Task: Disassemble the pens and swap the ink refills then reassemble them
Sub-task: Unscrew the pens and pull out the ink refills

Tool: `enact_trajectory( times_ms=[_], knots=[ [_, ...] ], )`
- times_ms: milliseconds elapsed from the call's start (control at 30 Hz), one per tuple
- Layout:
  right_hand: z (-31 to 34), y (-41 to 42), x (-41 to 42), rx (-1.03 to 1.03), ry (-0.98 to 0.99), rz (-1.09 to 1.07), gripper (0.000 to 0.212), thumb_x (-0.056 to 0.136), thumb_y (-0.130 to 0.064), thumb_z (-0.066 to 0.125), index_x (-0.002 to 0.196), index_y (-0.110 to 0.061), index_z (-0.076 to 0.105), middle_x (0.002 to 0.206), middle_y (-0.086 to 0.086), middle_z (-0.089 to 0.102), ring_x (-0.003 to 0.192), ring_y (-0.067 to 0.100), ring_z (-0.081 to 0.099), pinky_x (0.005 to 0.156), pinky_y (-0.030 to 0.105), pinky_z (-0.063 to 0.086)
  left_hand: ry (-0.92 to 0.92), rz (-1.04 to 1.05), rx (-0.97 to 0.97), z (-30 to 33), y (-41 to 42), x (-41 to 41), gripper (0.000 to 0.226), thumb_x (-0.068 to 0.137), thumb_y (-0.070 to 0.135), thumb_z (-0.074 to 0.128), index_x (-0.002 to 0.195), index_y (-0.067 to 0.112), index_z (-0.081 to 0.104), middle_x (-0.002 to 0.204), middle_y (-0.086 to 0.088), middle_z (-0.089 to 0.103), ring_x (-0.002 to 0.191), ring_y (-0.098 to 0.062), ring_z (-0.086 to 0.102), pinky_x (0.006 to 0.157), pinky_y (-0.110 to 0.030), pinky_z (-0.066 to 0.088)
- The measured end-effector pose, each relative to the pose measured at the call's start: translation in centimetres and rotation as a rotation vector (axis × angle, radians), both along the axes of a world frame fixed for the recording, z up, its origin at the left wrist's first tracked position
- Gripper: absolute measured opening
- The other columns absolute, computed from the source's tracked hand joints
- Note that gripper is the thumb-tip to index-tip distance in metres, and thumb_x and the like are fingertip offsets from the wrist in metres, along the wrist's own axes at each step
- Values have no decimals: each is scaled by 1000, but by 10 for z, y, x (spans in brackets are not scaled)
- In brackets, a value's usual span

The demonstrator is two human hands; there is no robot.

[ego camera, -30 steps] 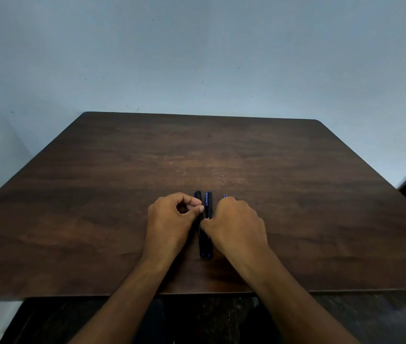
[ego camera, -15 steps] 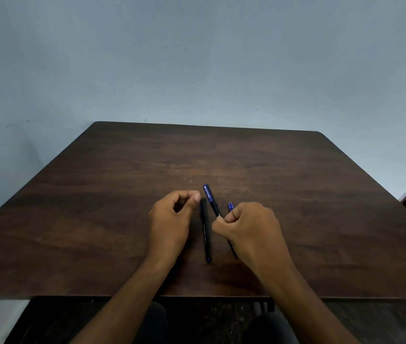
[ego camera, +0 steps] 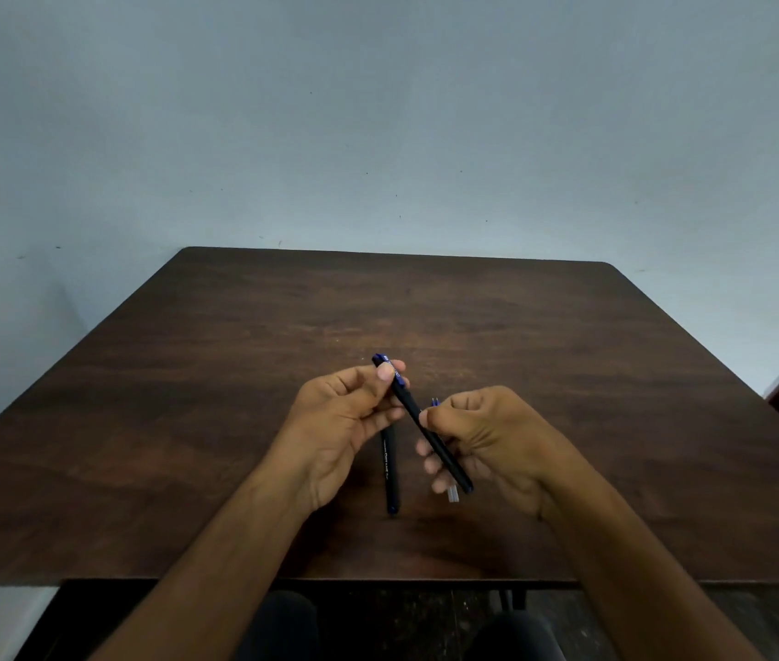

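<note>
Wooden table [ego camera: 235, 422], both hands gripping lifted pen [ego camera: 425, 431] mid-table

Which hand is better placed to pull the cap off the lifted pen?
Probably the left hand: it already pinches the blue cap end of the lifted pen, while the right hand grips the barrel to steady it.

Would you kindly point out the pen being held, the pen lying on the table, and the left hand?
Held pen [ego camera: 430, 438]: head view, middle of its black barrel.
Lying pen [ego camera: 390, 474]: head view, barrel below the left hand.
Left hand [ego camera: 340, 422]: head view, palm.
</note>
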State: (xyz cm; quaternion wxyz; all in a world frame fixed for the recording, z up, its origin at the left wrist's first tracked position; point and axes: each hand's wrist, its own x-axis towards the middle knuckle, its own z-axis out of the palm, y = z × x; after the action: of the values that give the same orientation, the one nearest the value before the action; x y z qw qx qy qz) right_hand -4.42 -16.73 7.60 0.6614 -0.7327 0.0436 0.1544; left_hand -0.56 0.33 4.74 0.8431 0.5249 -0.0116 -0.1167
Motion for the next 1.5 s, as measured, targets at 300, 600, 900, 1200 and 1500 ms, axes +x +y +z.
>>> enact_trajectory(
  times_ms=[300,600,900,1200,1500],
  knots=[
    [-8,-2,6,87,-22,-61,27,97,-24,66,97,1,77,64,7,65,46,9,49,39,20,38,-2,63,43,-2,-4,3,24,84,18,69,98,-1,73,87,-15,74,73,-20,72,71,-26,59],
    [-15,2,7,131,-46,-13,33,103,-22,57,99,6,74,63,2,57,45,6,39,38,18,28,-35,94,107,3,-4,-4,19,91,16,66,101,1,73,96,-16,77,82,-26,75,69,-28,60],
    [-21,-1,5,59,-135,-33,34,100,-24,63,89,6,75,60,3,54,44,6,35,41,19,28,-62,143,221,8,-3,-7,18,92,16,66,92,0,74,89,-16,77,80,-32,76,71,-32,63],
    [-17,-2,5,-122,-293,-70,33,98,-24,65,80,0,76,59,7,57,43,8,38,44,19,34,-23,151,144,11,-5,-7,17,92,9,65,92,-6,71,87,-20,77,79,-31,76,62,-28,61],
    [-17,-4,6,-139,-270,-38,28,96,-22,66,81,-2,77,57,2,59,44,8,40,43,20,35,76,164,-16,6,-7,-9,14,89,5,66,88,-8,70,88,-26,75,81,-36,76,60,-32,61]
  ],
)
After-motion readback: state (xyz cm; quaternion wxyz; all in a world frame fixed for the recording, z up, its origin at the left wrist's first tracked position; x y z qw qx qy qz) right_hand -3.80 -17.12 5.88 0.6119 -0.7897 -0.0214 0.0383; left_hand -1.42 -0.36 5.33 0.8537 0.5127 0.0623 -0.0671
